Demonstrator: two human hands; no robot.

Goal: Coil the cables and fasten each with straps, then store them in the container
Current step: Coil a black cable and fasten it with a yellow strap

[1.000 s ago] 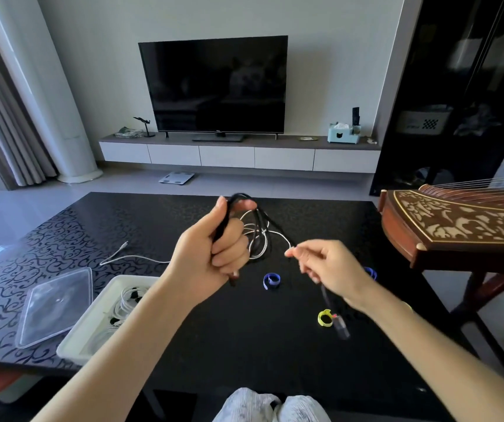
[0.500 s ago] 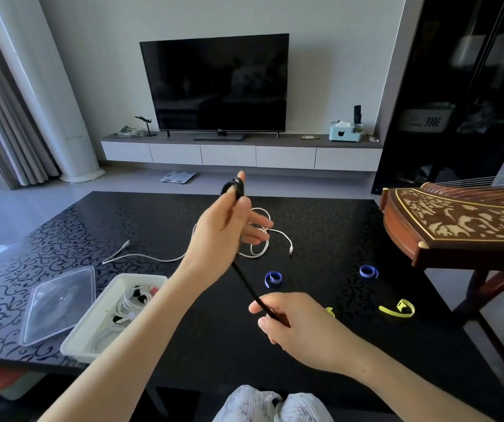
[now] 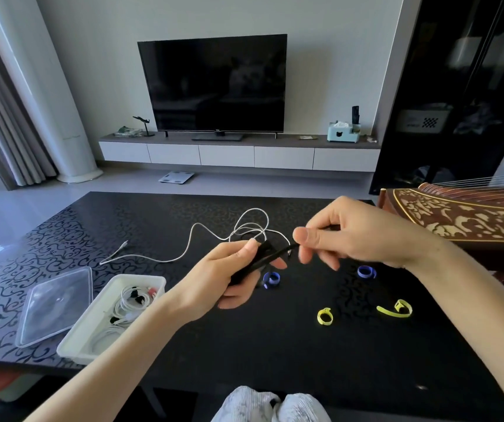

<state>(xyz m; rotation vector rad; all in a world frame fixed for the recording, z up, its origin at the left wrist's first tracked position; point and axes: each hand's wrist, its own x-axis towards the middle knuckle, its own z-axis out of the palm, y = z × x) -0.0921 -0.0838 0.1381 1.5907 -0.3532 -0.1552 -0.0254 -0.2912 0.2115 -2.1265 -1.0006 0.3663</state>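
Observation:
My left hand point(image 3: 229, 278) grips a folded black cable point(image 3: 260, 258) above the middle of the black table point(image 3: 275, 345). My right hand point(image 3: 357, 236) pinches the free end of that cable between thumb and forefinger, close to the left hand. A loose white cable point(image 3: 202, 239) lies on the table behind the hands. Two blue straps point(image 3: 272, 279) point(image 3: 366, 272) and two yellow straps point(image 3: 324, 316) point(image 3: 397, 309) lie on the table on the right. A white container point(image 3: 92, 336) at the front left holds coiled white cables.
The container's clear lid point(image 3: 53, 306) lies to its left. A carved wooden zither point(image 3: 470, 217) stands at the table's right edge. A television, a low cabinet and a dark cabinet stand beyond the table. My knees show below the table's front edge.
My right hand rose from low near the table's front up to the left hand, bringing the black cable's end with it. My left hand came down lower over the table.

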